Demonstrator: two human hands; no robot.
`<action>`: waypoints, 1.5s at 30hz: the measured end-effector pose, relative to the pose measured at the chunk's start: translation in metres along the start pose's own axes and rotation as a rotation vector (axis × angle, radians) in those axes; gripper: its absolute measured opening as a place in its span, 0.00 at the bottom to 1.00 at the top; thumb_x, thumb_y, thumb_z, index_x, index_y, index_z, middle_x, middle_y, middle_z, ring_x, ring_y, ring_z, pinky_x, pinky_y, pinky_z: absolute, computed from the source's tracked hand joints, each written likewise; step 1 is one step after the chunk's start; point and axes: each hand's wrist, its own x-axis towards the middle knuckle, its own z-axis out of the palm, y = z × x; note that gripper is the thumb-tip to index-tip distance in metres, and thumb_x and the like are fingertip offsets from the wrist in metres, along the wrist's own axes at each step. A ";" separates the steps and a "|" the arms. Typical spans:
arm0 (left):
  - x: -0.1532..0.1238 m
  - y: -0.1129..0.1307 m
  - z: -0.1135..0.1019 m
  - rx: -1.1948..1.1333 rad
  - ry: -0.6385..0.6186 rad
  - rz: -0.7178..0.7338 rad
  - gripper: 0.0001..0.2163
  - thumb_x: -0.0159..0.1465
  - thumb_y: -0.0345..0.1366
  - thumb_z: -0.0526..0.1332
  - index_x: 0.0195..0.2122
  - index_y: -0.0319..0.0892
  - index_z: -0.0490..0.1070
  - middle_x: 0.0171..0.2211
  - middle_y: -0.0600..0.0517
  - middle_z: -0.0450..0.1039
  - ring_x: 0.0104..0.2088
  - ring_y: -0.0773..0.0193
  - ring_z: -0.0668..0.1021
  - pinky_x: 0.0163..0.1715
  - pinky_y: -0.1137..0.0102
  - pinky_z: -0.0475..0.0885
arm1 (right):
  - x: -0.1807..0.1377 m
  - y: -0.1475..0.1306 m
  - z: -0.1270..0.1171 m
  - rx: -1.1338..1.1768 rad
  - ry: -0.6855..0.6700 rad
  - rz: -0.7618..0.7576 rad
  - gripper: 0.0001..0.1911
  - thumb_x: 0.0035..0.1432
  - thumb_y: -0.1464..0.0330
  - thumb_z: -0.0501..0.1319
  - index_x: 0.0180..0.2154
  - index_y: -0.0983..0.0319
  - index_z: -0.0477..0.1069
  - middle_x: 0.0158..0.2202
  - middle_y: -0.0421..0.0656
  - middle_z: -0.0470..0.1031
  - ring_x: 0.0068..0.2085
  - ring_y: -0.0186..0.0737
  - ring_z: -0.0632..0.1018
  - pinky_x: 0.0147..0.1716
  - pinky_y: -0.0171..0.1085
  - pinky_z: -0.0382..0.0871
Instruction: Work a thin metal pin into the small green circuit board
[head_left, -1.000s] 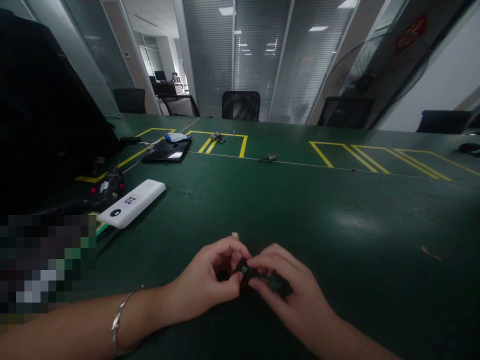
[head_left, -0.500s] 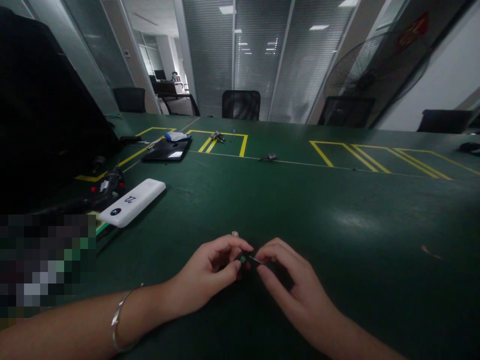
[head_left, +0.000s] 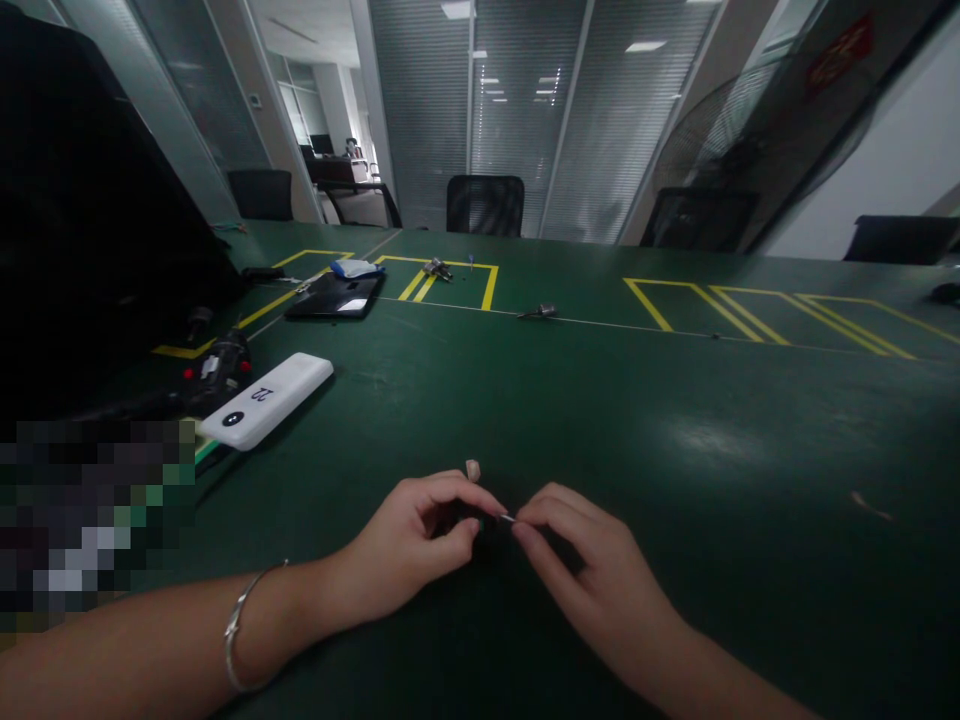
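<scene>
My left hand [head_left: 420,545] rests on the green table [head_left: 675,400] with thumb and forefinger pinched on a small dark part, mostly hidden by the fingers. My right hand [head_left: 592,570] meets it from the right, fingertips pinched on a tiny light-coloured piece [head_left: 506,518] between the two hands. A silver bangle [head_left: 244,630] circles my left wrist. A small beige bit [head_left: 472,468] lies on the table just beyond my left fingers.
A white power bank [head_left: 266,400] lies at the left beside a black tool with red buttons [head_left: 214,370]. Farther back are a dark tablet [head_left: 334,297], small metal parts [head_left: 435,268] and a screw-like piece [head_left: 540,312]. Yellow tape lines mark the table. Black chairs [head_left: 484,205] stand behind.
The small dark part with a green face, visible between my fingers a second ago, is now tucked under my left fingers. My right fingertips have shifted to pinch a tiny light piece.
</scene>
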 end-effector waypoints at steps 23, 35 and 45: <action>0.002 -0.006 0.000 0.032 0.064 0.048 0.10 0.62 0.29 0.64 0.45 0.41 0.76 0.44 0.47 0.74 0.49 0.57 0.75 0.53 0.61 0.68 | 0.001 0.001 -0.001 0.057 0.093 -0.125 0.15 0.63 0.76 0.55 0.47 0.56 0.74 0.40 0.43 0.75 0.39 0.37 0.78 0.36 0.36 0.73; 0.000 -0.006 0.000 0.164 0.056 0.044 0.10 0.62 0.34 0.65 0.45 0.41 0.77 0.40 0.47 0.75 0.42 0.59 0.77 0.44 0.65 0.72 | 0.001 0.003 0.001 -0.006 0.077 -0.138 0.17 0.62 0.76 0.55 0.47 0.57 0.75 0.39 0.44 0.75 0.37 0.38 0.77 0.34 0.37 0.72; 0.000 -0.006 0.001 -0.006 0.054 0.001 0.09 0.60 0.33 0.67 0.43 0.40 0.78 0.37 0.50 0.74 0.36 0.63 0.75 0.36 0.69 0.70 | 0.000 0.001 0.000 0.089 0.094 -0.156 0.17 0.62 0.77 0.56 0.47 0.56 0.75 0.38 0.43 0.75 0.37 0.36 0.78 0.34 0.35 0.72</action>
